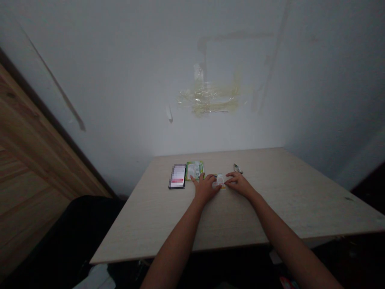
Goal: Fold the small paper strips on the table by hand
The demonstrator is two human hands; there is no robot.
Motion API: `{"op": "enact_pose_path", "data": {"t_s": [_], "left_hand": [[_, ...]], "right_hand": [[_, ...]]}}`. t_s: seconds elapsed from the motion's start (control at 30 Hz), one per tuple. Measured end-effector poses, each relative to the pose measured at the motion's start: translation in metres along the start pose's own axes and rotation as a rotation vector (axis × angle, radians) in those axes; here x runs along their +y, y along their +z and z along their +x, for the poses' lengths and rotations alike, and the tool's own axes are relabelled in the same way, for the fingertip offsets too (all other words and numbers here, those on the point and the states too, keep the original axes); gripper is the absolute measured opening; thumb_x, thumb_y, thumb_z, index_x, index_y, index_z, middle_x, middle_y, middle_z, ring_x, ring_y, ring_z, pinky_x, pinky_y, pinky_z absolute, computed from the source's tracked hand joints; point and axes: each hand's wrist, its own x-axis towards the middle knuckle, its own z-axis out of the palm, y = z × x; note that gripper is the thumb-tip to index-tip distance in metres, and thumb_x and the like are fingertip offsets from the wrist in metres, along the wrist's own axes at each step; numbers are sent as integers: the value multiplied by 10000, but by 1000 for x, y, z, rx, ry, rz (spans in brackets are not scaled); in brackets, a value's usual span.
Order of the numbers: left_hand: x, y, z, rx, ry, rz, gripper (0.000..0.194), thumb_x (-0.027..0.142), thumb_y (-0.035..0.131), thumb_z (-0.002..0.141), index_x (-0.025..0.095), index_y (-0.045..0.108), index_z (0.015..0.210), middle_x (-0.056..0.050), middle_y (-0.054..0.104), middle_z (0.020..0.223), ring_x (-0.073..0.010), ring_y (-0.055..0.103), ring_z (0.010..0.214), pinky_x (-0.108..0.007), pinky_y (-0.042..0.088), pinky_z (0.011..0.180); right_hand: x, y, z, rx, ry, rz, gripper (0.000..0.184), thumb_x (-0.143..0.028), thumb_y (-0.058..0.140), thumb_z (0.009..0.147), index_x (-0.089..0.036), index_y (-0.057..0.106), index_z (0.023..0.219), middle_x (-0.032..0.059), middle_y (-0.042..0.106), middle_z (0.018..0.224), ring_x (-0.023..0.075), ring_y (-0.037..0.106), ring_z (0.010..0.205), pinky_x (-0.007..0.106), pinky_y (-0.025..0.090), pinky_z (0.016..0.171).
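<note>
A small printed card or packet [220,180], white with yellow and blue edging, lies on the table between my hands. My left hand [205,188] rests with spread fingers, some over the card's left side and others reaching the lower edge of a green and white printed leaflet [195,168]. From the right, my right hand [240,184] brings its fingertips to the card's right edge, fingers apart. Just beyond that hand sits a small shiny crumpled piece [237,168], perhaps a wrapper. My left fingers cover part of the card.
A phone [178,176] with a lit, blurred screen lies left of the leaflet. The pale wooden table [144,228] meets a wall [120,100] with clear tape stuck on it. At left are a wooden door or panel [33,132] and something dark [87,216].
</note>
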Motion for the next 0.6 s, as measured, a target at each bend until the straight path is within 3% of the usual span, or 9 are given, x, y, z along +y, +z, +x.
{"op": "enact_pose_path", "data": {"t_s": [0.27, 0.6], "left_hand": [[2, -1, 1, -27, -18, 26, 408, 613, 540, 869, 375, 630, 1187, 4, 591, 1376, -347, 351, 1388, -791, 5, 1099], [-3, 6, 3, 15, 7, -16, 402, 619, 555, 857, 376, 641, 1165, 9, 610, 1355, -343, 375, 1370, -798, -38, 1081]], "right_hand": [[1, 6, 5, 44, 18, -63, 143, -307, 675, 853, -214, 783, 842, 117, 672, 1165, 246, 605, 1129, 429, 433, 1061], [-2, 10, 13, 63, 27, -185, 194, -282, 624, 891, -209, 787, 967, 125, 662, 1174, 257, 599, 1125, 423, 437, 1045]]}}
